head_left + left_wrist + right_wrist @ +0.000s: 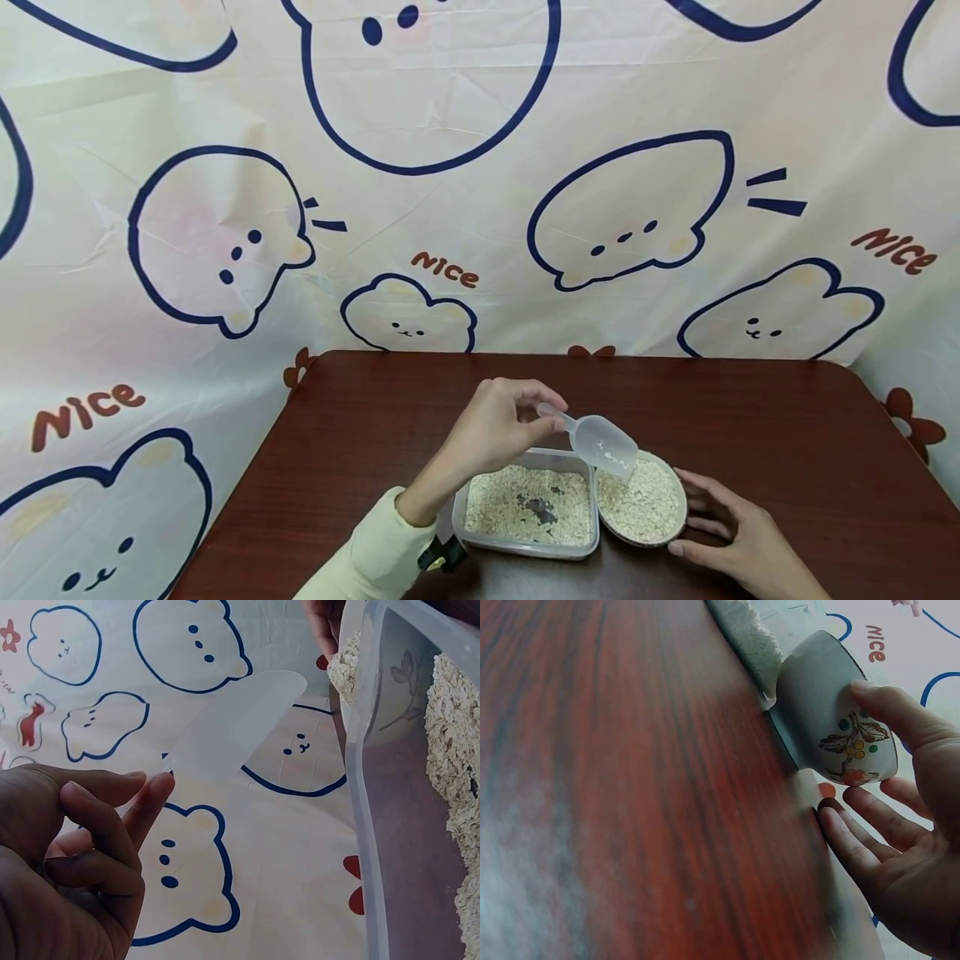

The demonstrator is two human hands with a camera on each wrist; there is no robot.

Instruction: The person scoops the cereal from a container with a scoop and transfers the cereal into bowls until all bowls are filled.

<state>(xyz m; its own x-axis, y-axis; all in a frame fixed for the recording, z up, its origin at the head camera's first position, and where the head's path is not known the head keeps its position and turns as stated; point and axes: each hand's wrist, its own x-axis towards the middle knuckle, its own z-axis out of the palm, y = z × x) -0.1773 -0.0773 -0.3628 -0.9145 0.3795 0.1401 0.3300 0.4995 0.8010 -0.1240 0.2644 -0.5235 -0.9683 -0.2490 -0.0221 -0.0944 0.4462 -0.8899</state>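
My left hand [491, 425] pinches the thin handle of a translucent plastic scoop [602, 444] between thumb and fingers. The scoop tilts down to the right over a round bowl [832, 712] heaped with pale oat flakes [645, 504]; a few flakes cling inside it. In the left wrist view the scoop [232, 724] appears from its smooth outer side. My right hand [738, 529] rests at the bowl's right side, thumb and fingertips spread along its outer wall. Left of the bowl stands a rectangular clear plastic container [528, 550] of oat flakes, its bottom showing through in the middle.
Everything stands near the front of a dark reddish-brown wooden table [360, 433]. The container and bowl sit side by side, nearly touching. A patterned cloth [480, 208] with cartoon animals hangs behind the table and along its sides. A dark wrist strap [442, 554] is on the left wrist.
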